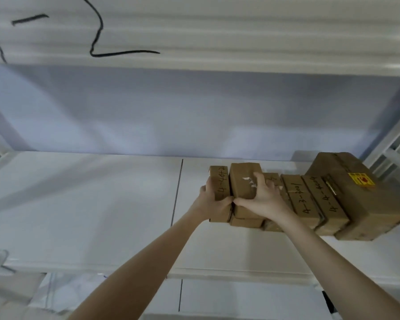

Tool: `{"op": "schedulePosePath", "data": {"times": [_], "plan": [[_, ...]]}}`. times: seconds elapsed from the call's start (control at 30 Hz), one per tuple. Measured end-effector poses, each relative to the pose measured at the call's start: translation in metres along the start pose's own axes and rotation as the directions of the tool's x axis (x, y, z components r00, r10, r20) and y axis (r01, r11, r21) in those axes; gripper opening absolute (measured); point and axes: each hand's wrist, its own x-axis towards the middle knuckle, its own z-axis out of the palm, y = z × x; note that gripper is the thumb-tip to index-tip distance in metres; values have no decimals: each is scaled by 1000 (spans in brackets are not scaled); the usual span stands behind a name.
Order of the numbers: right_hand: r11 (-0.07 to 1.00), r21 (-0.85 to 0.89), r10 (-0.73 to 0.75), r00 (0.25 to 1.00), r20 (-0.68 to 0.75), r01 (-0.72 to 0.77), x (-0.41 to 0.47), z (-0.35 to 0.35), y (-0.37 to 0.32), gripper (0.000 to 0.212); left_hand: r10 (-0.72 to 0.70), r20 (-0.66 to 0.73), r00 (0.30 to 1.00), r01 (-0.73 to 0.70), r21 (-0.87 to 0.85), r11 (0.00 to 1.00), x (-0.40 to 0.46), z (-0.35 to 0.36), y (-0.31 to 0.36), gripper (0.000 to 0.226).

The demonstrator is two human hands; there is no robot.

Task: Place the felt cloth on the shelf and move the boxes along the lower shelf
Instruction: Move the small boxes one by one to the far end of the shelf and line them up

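Left hand point(214, 199) grips the end box point(219, 181); right hand point(261, 197) clutches box 2 point(245, 179). Uneven pulling toward 9 o'clock could topple them.

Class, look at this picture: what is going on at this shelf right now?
A person reaches both bare arms to a row of cardboard boxes on the white shelf. The left hand grips the leftmost box; the right hand clasps the box beside it. The shelf's left side is bare.
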Motion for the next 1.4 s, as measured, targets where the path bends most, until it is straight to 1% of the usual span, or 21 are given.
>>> {"op": "schedulePosePath", "data": {"times": [0.1, 0.2, 0.3, 0.37, 0.43, 0.53, 0.57, 0.63, 0.7, 0.77, 0.87, 0.93, 0.97, 1.03, 1.1, 1.13, 1.17, 1.23, 1.3, 1.33, 1.4], "plan": [[998, 51, -24, 1000, 1, 24, 4, -3, 1, 89, -33, -75, 997, 42, 119, 992, 1, 8, 6, 88], [973, 229, -22, 1000, -2, 21, 7, -10, 2, 73, -35, -126, 991, 62, 217, 974, 2, 6, 4, 83], [894, 447, -48, 998, 42, 25, 8, -16, -2, 47, -50, -196, 979, 90, 201, 975, -1, -7, -1, 71], [867, 498, -60, 994, 88, 8, 12, -13, -8, 37, -67, -259, 964, 112, 162, 980, -3, -19, -6, 66], [851, 524, -56, 987, 150, -32, 16, -4, -19, 38, -74, -309, 948, 112, 106, 988, -5, -31, -12, 63], [818, 571, -71, 974, 216, -67, 19, 15, -34, 50, -64, -366, 928, 57, -29, 998, -13, -46, -17, 60], [806, 589, -92, 969, 231, -64, 18, 21, -38, 51, -55, -386, 921, 40, -47, 998, -17, -48, -16, 58], [785, 618, -136, 959, 249, -49, 17, 30, -43, 53, 4, -428, 904, -15, -22, 1000, -25, -53, -15, 58], [766, 642, -180, 952, 247, -22, 15, 32, -47, 51, 51, -455, 889, -57, 0, 998, -31, -57, -13, 64], [727, 686, -205, 950, 237, -14, 16, 29, -51, 41, 25, -455, 890, -58, -58, 997, -32, -62, -12, 69], [687, 726, -223, 959, 177, 26, 21, 22, -51, 35, -27, -408, 913, -78, -239, 968, -37, -66, -7, 49], [647, 761, -249, 957, 151, 49, 22, 18, -49, 29, -8, -385, 923, -126, -322, 938, -40, -67, -3, 47], [616, 787, -260, 953, 155, 39, 22, 15, -47, 31, 1, -371, 929, -141, -350, 926, -43, -67, -1, 49], [532, 847, -276, 942, 189, -14, 21, 10, -45, 47, 14, -332, 943, -150, -390, 908, -50, -67, 3, 65], [483, 871, -290, 924, 251, -84, 19, 4, -43, 76, 22, -307, 951, -159, -427, 890, -55, -67, 5, 77], [483, 868, -305, 907, 289, -114, 17, 2, -42, 84, 27, -303, 953, -162, -433, 887, -58, -67, 6, 79], [492, 861, -328, 888, 322, -131, 16, 1, -41, 85, 31, -296, 955, -164, -437, 884, -60, -66, 8, 79], [538, 833, -350, 865, 360, -129, 8, -1, -41, 75, 28, -284, 959, -156, -439, 885, -66, -64, 11, 80], [593, 800, -341, 869, 358, -97, 2, 0, -44, 65, 43, -269, 962, -152, -400, 904, -71, -64, 15, 83], [603, 793, -340, 871, 354, -87, 0, 1, -47, 61, 44, -259, 965, -140, -366, 920, -73, -66, 15, 87], [583, 804, -335, 868, 366, -114, -4, 3, -55, 53, 7, -233, 972, -78, -296, 952, -80, -72, 14, 93]]}}
